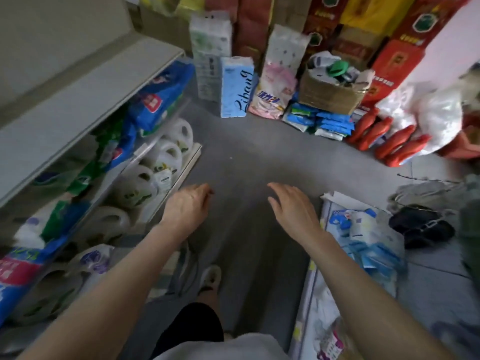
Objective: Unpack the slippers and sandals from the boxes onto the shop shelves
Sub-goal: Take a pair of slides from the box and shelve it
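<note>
A blue tissue pack lettered "Libang" stands on the floor at the aisle's far end, near the open cardboard box of wrapped slippers resting on blue packets, well apart from the left grip, loosely curled and empty, and the right grip, fingers spread, empty.

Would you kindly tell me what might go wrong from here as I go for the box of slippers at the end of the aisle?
The open brown cardboard box rests on a loose stack of blue plastic packets, so pulling it might topple it and spill its contents. The red plastic bottles lying on the grey floor beside it are a likely trip hazard.
</note>
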`<state>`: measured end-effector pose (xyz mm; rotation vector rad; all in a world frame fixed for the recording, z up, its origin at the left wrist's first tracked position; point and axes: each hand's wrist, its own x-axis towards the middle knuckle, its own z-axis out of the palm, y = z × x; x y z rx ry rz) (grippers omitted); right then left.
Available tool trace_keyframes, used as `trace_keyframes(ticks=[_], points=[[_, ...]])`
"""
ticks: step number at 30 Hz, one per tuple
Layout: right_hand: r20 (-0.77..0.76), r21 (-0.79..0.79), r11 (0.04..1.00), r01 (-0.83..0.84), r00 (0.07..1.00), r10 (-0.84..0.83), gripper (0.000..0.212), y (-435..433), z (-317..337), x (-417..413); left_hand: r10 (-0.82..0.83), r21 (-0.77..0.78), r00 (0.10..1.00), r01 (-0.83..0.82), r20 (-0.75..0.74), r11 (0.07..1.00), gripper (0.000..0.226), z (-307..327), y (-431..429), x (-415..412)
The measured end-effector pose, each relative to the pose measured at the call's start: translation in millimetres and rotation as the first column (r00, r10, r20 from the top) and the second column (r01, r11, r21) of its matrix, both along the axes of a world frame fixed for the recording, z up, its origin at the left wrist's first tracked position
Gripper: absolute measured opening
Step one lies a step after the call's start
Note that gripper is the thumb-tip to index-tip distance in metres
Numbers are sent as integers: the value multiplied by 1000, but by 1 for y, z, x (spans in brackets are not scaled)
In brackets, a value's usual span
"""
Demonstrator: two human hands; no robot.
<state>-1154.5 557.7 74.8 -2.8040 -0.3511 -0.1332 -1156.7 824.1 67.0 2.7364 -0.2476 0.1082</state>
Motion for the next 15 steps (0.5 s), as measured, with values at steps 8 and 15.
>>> trace_keyframes(ticks=[8, 15], points=[[-40, 36, 956, 292, 956, -291, 37, -89, -7, 162, -222, -18, 975, 222, 16, 975, 26, 5, -99, 235], [-41, -7, 898, 440, 897, -440, 38, -213, -18, 304, -363, -10, 932, 363, 11, 932, 20, 4, -227, 420]])
